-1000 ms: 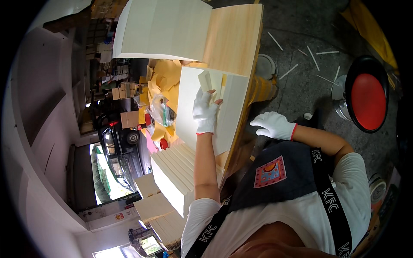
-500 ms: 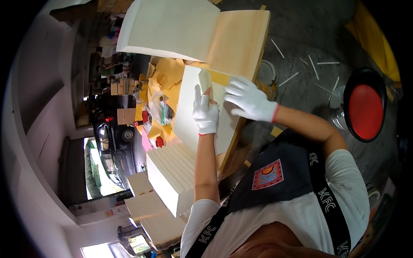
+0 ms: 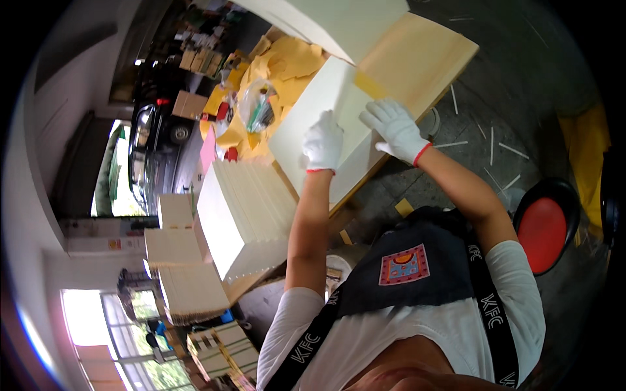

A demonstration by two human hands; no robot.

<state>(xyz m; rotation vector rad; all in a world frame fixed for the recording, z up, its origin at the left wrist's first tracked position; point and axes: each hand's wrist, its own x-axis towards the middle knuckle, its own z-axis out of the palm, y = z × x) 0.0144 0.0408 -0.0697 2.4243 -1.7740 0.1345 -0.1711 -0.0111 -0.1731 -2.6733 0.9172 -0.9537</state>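
Note:
A large white sheet lies on the wooden workbench, with a raised fold running along its far part. My left hand, in a white knit glove, rests on the sheet beside that fold; its fingers look bunched and are blurred, so their grip is unclear. My right hand, gloved the same way, lies at the sheet's right side with fingers stretched out and apart. A yellow strip shows just beyond its fingertips. Farther off, a big stack of white sheets stands on a pale wooden board.
A thick stack of white sheets stands left of my left forearm, with more stacks behind it. Crumpled yellow paper and a clear plastic bag lie beyond the left edge. A red-seated stool stands at right; white strips litter the floor.
The view has swung, so the bench and stacks sit differently in the picture. My left hand's fingers, extended before, now look more bunched. My right hand stays near the yellow strip, fingers spread.

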